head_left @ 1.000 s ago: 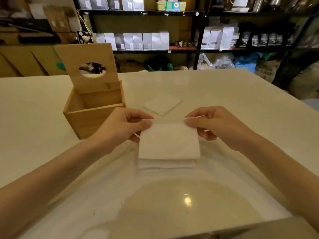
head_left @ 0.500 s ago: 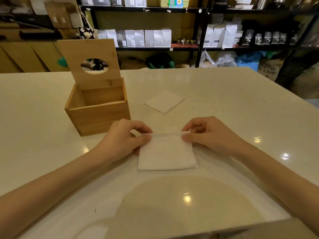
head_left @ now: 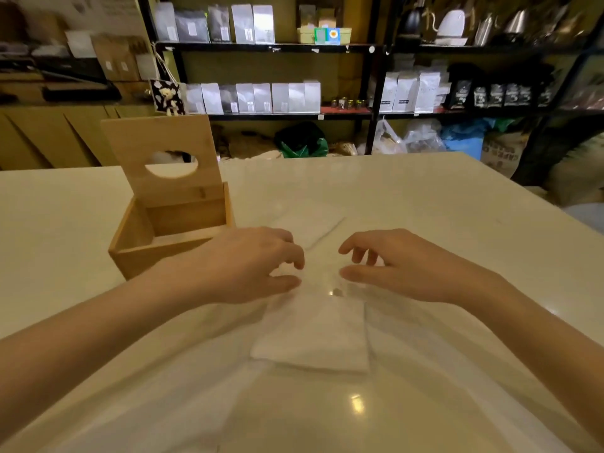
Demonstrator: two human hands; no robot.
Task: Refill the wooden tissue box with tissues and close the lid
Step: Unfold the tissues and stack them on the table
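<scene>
Standing at the left of the pale table, the wooden box sat with its lid raised upright at the back wall, the oval slot in the lid showing through to the room behind. The box's top was open, and nothing white could be seen in the part of its inside that showed. Bare tabletop ran from the box's left wall out to the left border of the view.

The left hand hovered just beside the box's near right corner, fingers loosely curled and spread, gripping nothing; whether its thumb touched the tissue below could not be told. Between the two hands lay a narrow gap of white.

Under and in front of the hands lay the stack of tissues, flat on the table, its near edge crisp and its lower right corner showing several layers. A second tissue lay beyond the fingertips, blurred, one thin edge running diagonally toward the right.

The right hand mirrored the left, fingers bent and apart, holding nothing, poised over the stack's far right corner. To its right the table stretched wide and bare to its far edge, with dark shelves of pale bags well behind.
</scene>
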